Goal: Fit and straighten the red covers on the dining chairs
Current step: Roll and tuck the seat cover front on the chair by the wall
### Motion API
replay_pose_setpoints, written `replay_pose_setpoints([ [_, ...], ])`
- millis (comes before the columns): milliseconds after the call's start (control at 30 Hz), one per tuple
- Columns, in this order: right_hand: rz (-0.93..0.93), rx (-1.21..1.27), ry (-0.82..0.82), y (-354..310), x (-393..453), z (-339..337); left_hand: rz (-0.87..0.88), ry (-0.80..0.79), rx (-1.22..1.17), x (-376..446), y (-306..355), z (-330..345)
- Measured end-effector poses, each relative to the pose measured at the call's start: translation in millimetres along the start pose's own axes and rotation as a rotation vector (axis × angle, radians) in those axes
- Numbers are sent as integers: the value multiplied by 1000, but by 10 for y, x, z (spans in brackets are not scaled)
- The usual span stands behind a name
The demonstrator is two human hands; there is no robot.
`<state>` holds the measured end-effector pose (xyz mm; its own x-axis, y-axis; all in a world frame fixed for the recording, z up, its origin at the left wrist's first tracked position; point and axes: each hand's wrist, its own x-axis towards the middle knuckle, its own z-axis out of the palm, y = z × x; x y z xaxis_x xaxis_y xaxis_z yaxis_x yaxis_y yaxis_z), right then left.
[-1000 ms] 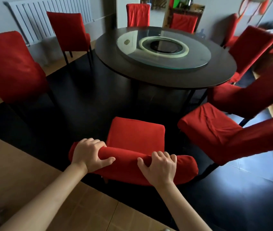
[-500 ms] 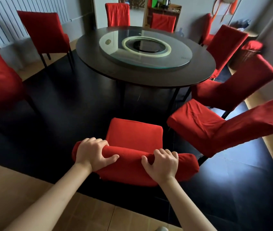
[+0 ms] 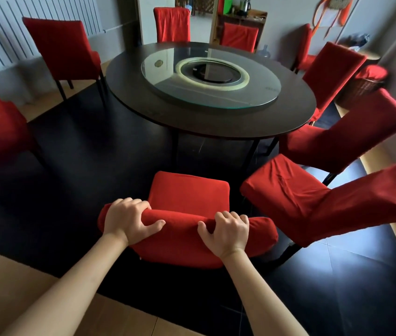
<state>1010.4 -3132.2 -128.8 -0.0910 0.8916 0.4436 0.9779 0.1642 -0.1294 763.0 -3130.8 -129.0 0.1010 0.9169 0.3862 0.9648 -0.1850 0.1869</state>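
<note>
A dining chair in a red cover (image 3: pixel 188 198) stands right below me, facing the round table. My left hand (image 3: pixel 129 220) grips the top of its backrest near the left end, fingers curled over the front and thumb on the rear. My right hand (image 3: pixel 226 230) grips the same backrest top right of centre in the same way. The red fabric lies smooth over the seat and bunches slightly under both hands. Several more red-covered chairs ring the table, the nearest one (image 3: pixel 313 200) close on the right with creases across its seat.
The dark round table (image 3: pixel 143 100) carries a glass turntable (image 3: pixel 211 76). A white radiator (image 3: pixel 3 32) lines the left wall. A wicker basket (image 3: pixel 361 86) with red cloth stands at the right. Black floor lies under the chairs, wood floor beneath me.
Both hands keep the same grip on the backrest. The view has swung left to right, so the table and the right-hand chairs now sit more centred.
</note>
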Motion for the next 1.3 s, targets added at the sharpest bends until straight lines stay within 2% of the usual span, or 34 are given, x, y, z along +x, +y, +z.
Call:
replay_pose_setpoints([
  [567, -11, 66, 32, 234, 809, 361, -27, -12, 26, 860, -86, 368],
  [1300, -10, 94, 18, 252, 885, 414, -23, 66, 36, 931, -58, 392],
])
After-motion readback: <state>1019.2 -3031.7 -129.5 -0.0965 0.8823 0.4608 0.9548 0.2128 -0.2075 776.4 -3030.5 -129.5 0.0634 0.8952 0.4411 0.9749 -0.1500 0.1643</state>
